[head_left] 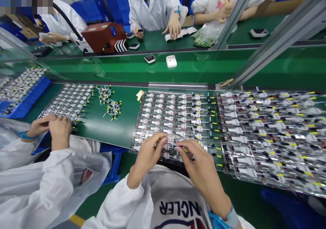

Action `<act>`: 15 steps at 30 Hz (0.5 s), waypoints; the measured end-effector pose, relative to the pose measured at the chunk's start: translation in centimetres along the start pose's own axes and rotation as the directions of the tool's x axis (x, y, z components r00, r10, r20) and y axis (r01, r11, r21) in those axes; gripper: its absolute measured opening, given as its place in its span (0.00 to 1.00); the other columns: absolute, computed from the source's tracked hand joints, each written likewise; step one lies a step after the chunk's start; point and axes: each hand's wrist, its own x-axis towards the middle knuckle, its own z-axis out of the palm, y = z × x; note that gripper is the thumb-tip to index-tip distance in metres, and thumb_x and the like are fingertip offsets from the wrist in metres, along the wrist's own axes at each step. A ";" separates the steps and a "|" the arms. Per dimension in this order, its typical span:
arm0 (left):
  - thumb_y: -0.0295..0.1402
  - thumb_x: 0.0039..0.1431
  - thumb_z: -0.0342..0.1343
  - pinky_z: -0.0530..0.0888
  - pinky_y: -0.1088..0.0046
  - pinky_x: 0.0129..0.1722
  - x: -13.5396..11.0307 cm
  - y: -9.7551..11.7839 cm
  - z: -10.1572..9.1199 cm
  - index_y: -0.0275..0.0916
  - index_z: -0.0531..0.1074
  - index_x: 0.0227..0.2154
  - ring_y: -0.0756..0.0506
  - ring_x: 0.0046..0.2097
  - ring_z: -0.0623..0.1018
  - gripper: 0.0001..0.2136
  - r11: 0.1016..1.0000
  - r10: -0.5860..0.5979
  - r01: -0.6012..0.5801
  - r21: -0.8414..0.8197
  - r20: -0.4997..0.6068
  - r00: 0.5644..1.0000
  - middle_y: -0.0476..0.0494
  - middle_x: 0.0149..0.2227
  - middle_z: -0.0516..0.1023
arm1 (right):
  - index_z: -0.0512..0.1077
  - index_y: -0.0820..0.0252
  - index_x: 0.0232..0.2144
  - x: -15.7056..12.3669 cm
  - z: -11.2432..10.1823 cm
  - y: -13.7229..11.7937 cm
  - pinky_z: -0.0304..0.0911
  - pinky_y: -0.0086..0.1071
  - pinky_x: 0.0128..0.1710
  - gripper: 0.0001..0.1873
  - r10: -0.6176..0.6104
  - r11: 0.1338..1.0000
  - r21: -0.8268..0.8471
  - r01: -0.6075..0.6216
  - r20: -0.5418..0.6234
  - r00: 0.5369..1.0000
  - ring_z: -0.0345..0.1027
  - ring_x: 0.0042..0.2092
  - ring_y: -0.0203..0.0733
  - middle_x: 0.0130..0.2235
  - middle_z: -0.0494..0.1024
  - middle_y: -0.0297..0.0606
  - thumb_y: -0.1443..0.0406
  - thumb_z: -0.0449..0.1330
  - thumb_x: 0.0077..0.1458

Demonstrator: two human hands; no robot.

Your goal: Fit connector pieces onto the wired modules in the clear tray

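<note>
Pinched shut, the left grip (pixel 147 159) and right grip (pixel 201 169) come together over a clear plastic sheet (pixel 139 127) of little white parts on the green worktop (pixel 109 137), and what they hold is too small to tell.

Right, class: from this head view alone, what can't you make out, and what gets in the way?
All in the head view:
Anything held by the left hand and right hand: their fingers hide it.
Parts in the clear tray beneath them: covered by the hands.
Blue label on the red box: too small to read.
Shirt lettering: partly hidden by the arms and bottom edge.
Heads of the co-workers: cut off by the top edge.
</note>
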 end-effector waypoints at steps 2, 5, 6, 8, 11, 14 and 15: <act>0.24 0.70 0.47 0.74 0.61 0.50 1.0 -0.6 -1.3 0.43 0.75 0.50 0.42 0.49 0.77 0.15 0.911 0.179 -0.225 0.345 0.159 0.971 0.41 0.48 0.79 | 0.75 0.54 0.42 0.0 -0.3 0.2 0.69 0.36 0.44 0.12 0.021 1.000 -0.006 -0.021 -0.036 0.999 0.74 0.42 0.45 0.45 0.78 0.42 0.59 0.52 0.70; 0.17 0.64 0.49 0.73 0.62 0.49 2.7 -1.5 -2.4 0.44 0.75 0.51 0.40 0.50 0.74 0.20 0.660 0.245 -0.494 0.566 0.459 0.854 0.41 0.49 0.76 | 0.74 0.54 0.42 -0.2 -0.7 0.6 0.69 0.35 0.42 0.13 0.070 0.997 -0.012 -0.071 -0.049 0.996 0.72 0.41 0.44 0.45 0.76 0.43 0.58 0.51 0.71; 0.17 0.64 0.50 0.73 0.63 0.48 3.2 -1.7 -2.6 0.43 0.75 0.51 0.40 0.50 0.74 0.20 0.600 0.247 -0.552 0.579 0.523 0.816 0.40 0.49 0.76 | 0.74 0.54 0.42 -0.3 -0.8 0.8 0.69 0.35 0.42 0.13 0.086 0.996 -0.014 -0.086 -0.045 0.995 0.72 0.40 0.44 0.45 0.76 0.43 0.57 0.51 0.71; 0.17 0.63 0.51 0.72 0.65 0.47 4.1 -1.9 -2.8 0.43 0.74 0.52 0.41 0.49 0.74 0.20 0.523 0.259 -0.636 0.567 0.605 0.753 0.40 0.49 0.74 | 0.74 0.54 0.43 -0.4 -0.9 1.0 0.68 0.36 0.42 0.14 0.102 0.994 -0.021 -0.103 -0.041 0.994 0.71 0.39 0.44 0.44 0.75 0.43 0.57 0.51 0.71; 0.16 0.63 0.51 0.71 0.67 0.47 5.1 -1.7 -3.1 0.42 0.74 0.50 0.43 0.46 0.73 0.18 0.460 0.282 -0.716 0.525 0.679 0.678 0.41 0.47 0.73 | 0.74 0.55 0.49 -0.6 -0.8 1.4 0.68 0.37 0.42 0.17 0.115 0.992 -0.040 -0.116 -0.038 0.993 0.72 0.40 0.45 0.43 0.75 0.43 0.56 0.50 0.71; 0.17 0.63 0.51 0.70 0.69 0.44 5.7 -1.5 -3.2 0.41 0.74 0.44 0.44 0.44 0.74 0.15 0.384 0.288 -0.785 0.486 0.745 0.602 0.42 0.44 0.72 | 0.75 0.56 0.50 -0.6 -0.5 1.7 0.67 0.37 0.39 0.18 0.131 0.989 -0.069 -0.133 -0.037 0.991 0.72 0.38 0.44 0.44 0.74 0.43 0.56 0.49 0.71; 0.17 0.63 0.51 0.70 0.69 0.44 5.9 -1.5 -3.2 0.41 0.74 0.43 0.44 0.43 0.74 0.14 0.370 0.295 -0.800 0.473 0.757 0.584 0.43 0.43 0.72 | 0.76 0.56 0.48 -0.6 -0.4 1.7 0.66 0.36 0.38 0.18 0.132 0.988 -0.074 -0.135 -0.035 0.991 0.72 0.38 0.43 0.43 0.73 0.43 0.56 0.49 0.71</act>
